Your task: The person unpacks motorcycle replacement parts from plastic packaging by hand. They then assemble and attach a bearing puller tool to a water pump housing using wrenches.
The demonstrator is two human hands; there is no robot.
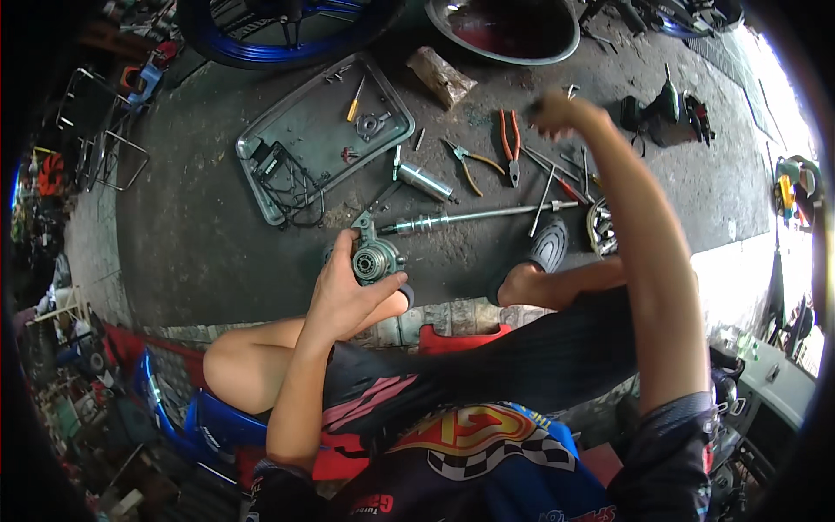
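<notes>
My left hand [344, 283] is closed around a grey metal housing [364, 228] with a round ringed bearing [372, 262] in its face. It is held above the ground, near my left knee. My right hand [565, 116] reaches far out over the tools, slightly blurred, its fingers curled. Something dark shows at the fingertips, and a shiny metal end [572, 90] sticks out beside the hand; what it holds I cannot make out. Closest to that hand lie red-handled pliers [511, 146]. A long metal rod [487, 214] lies between my feet, below a silver cylinder tool [426, 181].
A metal tray [248, 152] holds a yellow-handled screwdriver [356, 106] and a black frame [291, 183]. Farther off are a blue-rimmed wheel [261, 63], a basin [570, 43] and a brown packet [442, 76]. Yellow-handled pliers [474, 165] and a cordless power tool [670, 113] lie on the floor.
</notes>
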